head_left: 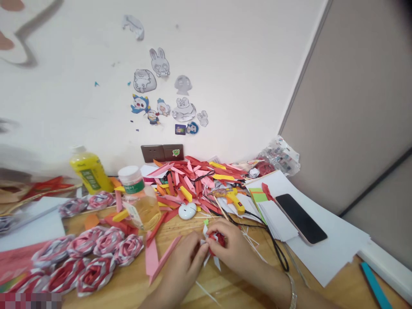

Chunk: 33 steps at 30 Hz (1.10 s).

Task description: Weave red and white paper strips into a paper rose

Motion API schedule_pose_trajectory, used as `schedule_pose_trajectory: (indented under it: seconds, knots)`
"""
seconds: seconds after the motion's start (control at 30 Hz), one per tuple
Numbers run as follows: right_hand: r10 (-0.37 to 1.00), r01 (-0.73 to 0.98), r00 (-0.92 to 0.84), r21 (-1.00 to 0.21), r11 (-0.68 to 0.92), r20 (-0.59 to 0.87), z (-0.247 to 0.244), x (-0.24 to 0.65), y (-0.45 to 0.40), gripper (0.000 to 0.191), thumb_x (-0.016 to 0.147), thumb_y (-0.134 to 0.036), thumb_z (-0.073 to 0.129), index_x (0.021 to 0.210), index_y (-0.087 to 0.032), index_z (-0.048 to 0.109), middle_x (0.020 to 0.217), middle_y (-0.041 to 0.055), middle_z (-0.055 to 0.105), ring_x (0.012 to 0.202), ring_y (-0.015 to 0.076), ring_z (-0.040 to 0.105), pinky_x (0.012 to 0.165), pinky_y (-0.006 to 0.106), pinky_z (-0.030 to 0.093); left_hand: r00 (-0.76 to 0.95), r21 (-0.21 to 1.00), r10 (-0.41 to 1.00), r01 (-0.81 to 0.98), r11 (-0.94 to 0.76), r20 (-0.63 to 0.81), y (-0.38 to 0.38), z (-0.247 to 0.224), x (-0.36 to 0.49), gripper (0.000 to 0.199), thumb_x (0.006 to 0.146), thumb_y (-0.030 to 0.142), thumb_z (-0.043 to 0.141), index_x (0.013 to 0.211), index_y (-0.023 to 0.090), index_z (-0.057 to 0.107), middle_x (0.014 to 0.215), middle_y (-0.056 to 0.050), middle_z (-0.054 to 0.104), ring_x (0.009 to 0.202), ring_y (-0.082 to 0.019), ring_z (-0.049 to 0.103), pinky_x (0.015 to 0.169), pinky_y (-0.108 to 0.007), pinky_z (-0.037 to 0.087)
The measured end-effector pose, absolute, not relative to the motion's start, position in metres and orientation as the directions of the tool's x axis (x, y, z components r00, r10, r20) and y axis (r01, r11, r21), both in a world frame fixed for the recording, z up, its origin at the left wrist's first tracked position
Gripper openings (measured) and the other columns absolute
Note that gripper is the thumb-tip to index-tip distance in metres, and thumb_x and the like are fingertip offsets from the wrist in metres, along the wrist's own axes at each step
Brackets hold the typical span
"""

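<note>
Near the table's front, my left hand (187, 256) and my right hand (228, 246) meet around a small red and white paper flower (216, 241). The fingers of my left hand pinch a white strip on its left side. My right hand's thumb and fingers close over the flower and hide part of it. White strip ends stick out below. Left of my hands lie a folded pink paper strip (155, 259) and several finished-looking paper roses (96, 272) in red, pink and white.
Behind my hands are a heap of paper strips (199, 178), a yellow glue gun (234, 199) with a black cable, a white earphone case (187, 210), a jar (131, 179) and a yellow bottle (90, 169). A phone (301, 218) rests on white paper at right.
</note>
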State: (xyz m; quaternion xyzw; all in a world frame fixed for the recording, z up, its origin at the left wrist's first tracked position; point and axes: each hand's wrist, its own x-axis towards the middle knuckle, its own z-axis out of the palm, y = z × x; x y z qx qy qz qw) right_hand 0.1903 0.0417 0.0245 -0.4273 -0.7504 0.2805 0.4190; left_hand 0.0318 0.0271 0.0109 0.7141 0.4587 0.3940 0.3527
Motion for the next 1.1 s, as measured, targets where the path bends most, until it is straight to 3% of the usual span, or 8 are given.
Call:
schedule_pose_trajectory:
  seconds: [0.13,0.43,0.93,1.1]
  knots:
    - [0.864,0.367,-0.259,-0.783,0.502,0.432,0.010,0.187,0.042,0.012,0.074,-0.011,0.052,0.076,-0.018,0.061,0.078,0.0034,0.061,0.075,0.0171,0.056,0.070,0.028,0.043,0.294,0.771,0.907,0.484,-0.414,0.303,0.029,-0.002,0.031,0.030,0.091,0.035,0.039,0.070,0.022,0.056,0.070,-0.004,0.061,0.065,-0.019,0.053,0.062,-0.028,0.038]
    - [0.817,0.292,-0.260,-0.765,0.574,0.515,-0.005,0.189,0.046,0.012,0.075,-0.014,0.049,0.075,-0.019,0.059,0.072,0.0030,0.060,0.070,0.0167,0.057,0.064,0.026,0.043,0.371,0.675,0.836,0.496,-0.547,0.404,0.033,-0.012,0.028,0.028,0.092,0.027,0.035,0.072,0.022,0.054,0.067,-0.005,0.061,0.061,-0.018,0.054,0.057,-0.026,0.039]
    - [0.812,0.261,-0.253,-0.772,0.580,0.525,-0.008,0.190,0.040,0.012,0.079,-0.014,0.048,0.080,-0.020,0.059,0.079,0.0033,0.060,0.077,0.0174,0.057,0.069,0.027,0.044,0.382,0.599,0.837,0.585,-0.547,0.391,0.029,-0.013,0.027,0.029,0.093,0.025,0.032,0.071,0.021,0.050,0.068,-0.005,0.060,0.062,-0.017,0.054,0.059,-0.026,0.038]
    - [0.804,0.270,-0.282,-0.761,0.590,0.523,-0.006,0.188,0.038,0.009,0.081,-0.017,0.049,0.084,-0.020,0.057,0.084,0.0034,0.059,0.080,0.0179,0.056,0.072,0.028,0.043,0.332,0.638,0.860,0.576,-0.511,0.388,0.030,-0.013,0.029,0.029,0.093,0.027,0.034,0.069,0.021,0.050,0.066,-0.004,0.059,0.061,-0.017,0.053,0.057,-0.025,0.037]
